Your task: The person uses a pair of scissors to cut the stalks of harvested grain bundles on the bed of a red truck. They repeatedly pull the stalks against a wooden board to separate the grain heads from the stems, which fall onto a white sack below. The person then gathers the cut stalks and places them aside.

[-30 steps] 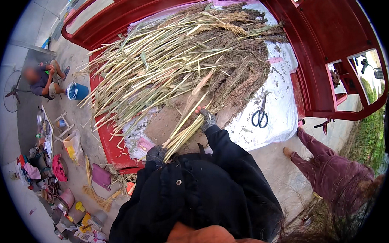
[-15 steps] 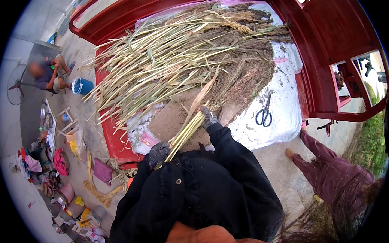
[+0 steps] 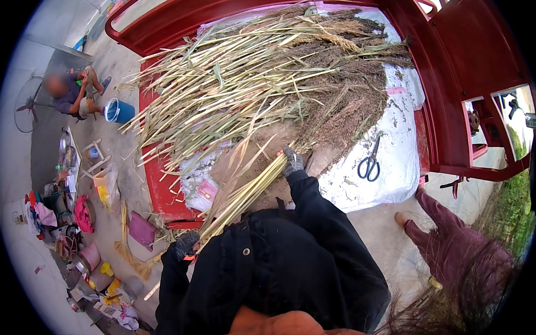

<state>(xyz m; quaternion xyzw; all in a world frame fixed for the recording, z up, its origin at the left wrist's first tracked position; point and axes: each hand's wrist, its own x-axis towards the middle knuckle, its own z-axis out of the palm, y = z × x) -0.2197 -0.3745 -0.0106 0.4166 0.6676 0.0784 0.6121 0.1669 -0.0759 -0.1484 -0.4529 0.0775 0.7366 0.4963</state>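
Observation:
A bundle of long pale stalks (image 3: 243,193) runs slantwise in front of my body, with dry leaves along its left side. My right hand (image 3: 292,161), in a grey glove, is closed around its upper end. By its lower end, my left hand (image 3: 187,242), in a dark grey glove, has curled fingers against the stalks; their tips are partly hidden. Beyond lies a thick layer of cut stalks (image 3: 223,83) with brown, seedy heads (image 3: 353,102) toward the right. Black-handled scissors (image 3: 370,162) rest on a white sheet (image 3: 397,184), right of my right hand.
The layer lies on a red cart bed (image 3: 164,184) with raised red side rails (image 3: 166,31). A seated person (image 3: 75,96) is at the far left by a blue bucket (image 3: 119,111). Another person in maroon clothes (image 3: 460,233) stands at right. Household clutter (image 3: 93,268) covers the left floor.
My left hand has moved down and left, toward the cart's near edge. More of the bundle's length shows between my hands, and its leaves hang further left. My right hand has barely shifted.

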